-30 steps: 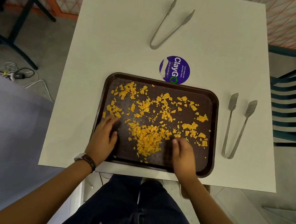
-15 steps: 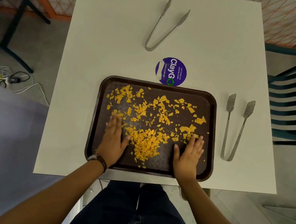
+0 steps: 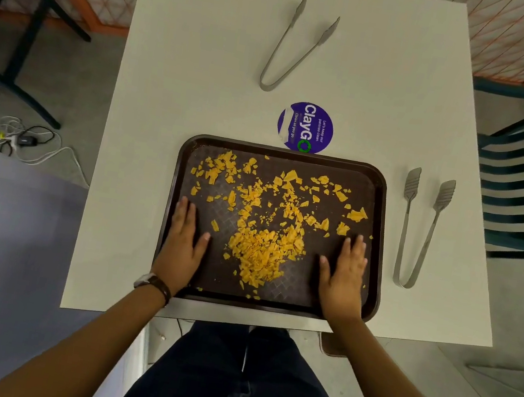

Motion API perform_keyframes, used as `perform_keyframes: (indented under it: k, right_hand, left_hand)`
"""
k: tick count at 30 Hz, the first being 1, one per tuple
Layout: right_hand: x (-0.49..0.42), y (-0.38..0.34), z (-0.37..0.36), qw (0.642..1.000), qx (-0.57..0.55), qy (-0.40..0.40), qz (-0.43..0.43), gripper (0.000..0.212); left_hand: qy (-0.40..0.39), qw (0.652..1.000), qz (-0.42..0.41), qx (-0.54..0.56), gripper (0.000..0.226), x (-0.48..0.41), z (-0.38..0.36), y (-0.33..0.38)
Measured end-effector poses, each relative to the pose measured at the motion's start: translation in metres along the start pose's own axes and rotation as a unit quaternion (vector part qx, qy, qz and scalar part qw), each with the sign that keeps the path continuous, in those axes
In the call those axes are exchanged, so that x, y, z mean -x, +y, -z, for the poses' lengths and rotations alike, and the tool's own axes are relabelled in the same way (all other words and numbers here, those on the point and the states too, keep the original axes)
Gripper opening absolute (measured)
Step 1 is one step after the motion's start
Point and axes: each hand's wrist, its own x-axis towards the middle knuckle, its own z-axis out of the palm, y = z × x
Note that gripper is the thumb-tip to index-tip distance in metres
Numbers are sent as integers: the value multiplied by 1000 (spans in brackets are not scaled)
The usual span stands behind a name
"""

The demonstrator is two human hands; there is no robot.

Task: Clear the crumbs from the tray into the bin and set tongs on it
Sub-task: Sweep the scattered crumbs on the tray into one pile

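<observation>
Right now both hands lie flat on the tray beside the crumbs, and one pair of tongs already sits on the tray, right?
Not quite. The head view shows both tongs on the table, off the tray. Left hand and right hand do lie flat beside the crumbs.

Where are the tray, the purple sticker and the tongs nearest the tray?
tray (image 3: 288, 155): head view, on its far rim.
purple sticker (image 3: 305, 127): head view, on its middle.
tongs (image 3: 404, 227): head view, on the left arm of the pair lying right of the tray.
</observation>
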Motion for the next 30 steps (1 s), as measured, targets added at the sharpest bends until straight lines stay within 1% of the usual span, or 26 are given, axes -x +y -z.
perform_keyframes:
  k: [2,4,6,10,12,14,16,19,22,25,27,30]
  right_hand:
    - [1,5,-3,999,26,-6,-26,69]
    - [4,0,-8,999,41,-20,-19,70]
    - [10,-13,-16,998,37,-47,18,71]
    - [23,-46,-32,984,-7,-122,130,73]
    - [26,-56,-34,978,-33,-141,153,74]
    - [25,-57,-29,981,-55,-119,141,72]
    - [21,-48,-21,988,-66,-85,107,70]
    - [11,-27,-8,995,-61,-48,63,69]
    - [-6,-7,4,999,-45,-16,19,70]
    - [-21,3,9,999,-41,7,-29,70]
    - [-28,1,8,999,-31,12,-40,70]
    - [-29,-13,-1,999,-10,16,-27,71]
  left_hand:
    - [5,1000,0,-2,65,-8,6,-2]
    - [2,1000,-9,-11,65,-15,7,0]
    - [4,1000,-10,-17,66,-24,7,3]
    - [6,1000,-12,-28,66,-42,7,10]
    - [14,1000,-3,-20,66,-51,6,13]
    - [18,1000,10,-5,66,-59,5,15]
    - [11,1000,17,-23,66,-61,0,17]
    - [-13,999,-10,-42,66,-51,-11,25]
    - [-78,995,-63,3,67,-25,-25,36]
    - [-153,986,-64,34,69,-1,-34,41]
    - [-169,983,-65,42,69,9,-36,38]
    - [-163,983,-68,40,67,13,-33,29]
